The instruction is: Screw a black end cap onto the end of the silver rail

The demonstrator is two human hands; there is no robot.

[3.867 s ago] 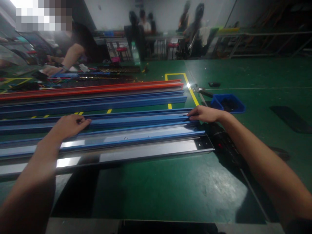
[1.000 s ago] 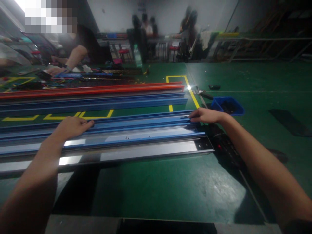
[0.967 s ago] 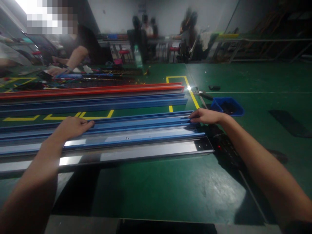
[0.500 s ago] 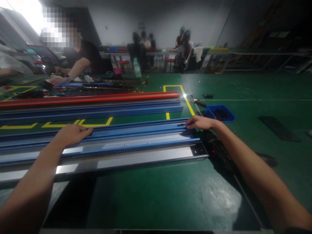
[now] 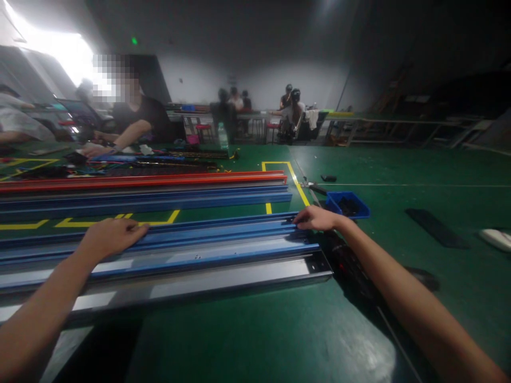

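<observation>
Two long blue metal channels lie side by side on the green table. My left hand is closed over the farther blue channel, its thumb along the top. At that channel's right end, my right hand pinches the edge between thumb and fingers. The nearer blue channel shows a silvery inside with small screw holes. Closest to me lies a dark-edged silver channel, its right end showing small holes. The undersides of both hands are hidden.
Red rails and another blue rail lie behind. A blue bin with small dark parts, a dark power tool and a black flat piece are at right. A co-worker handles wires across the table.
The view has tilted up, so everything sits lower in the picture. Both hands stay on the blue channel, with no clear movement along it.
</observation>
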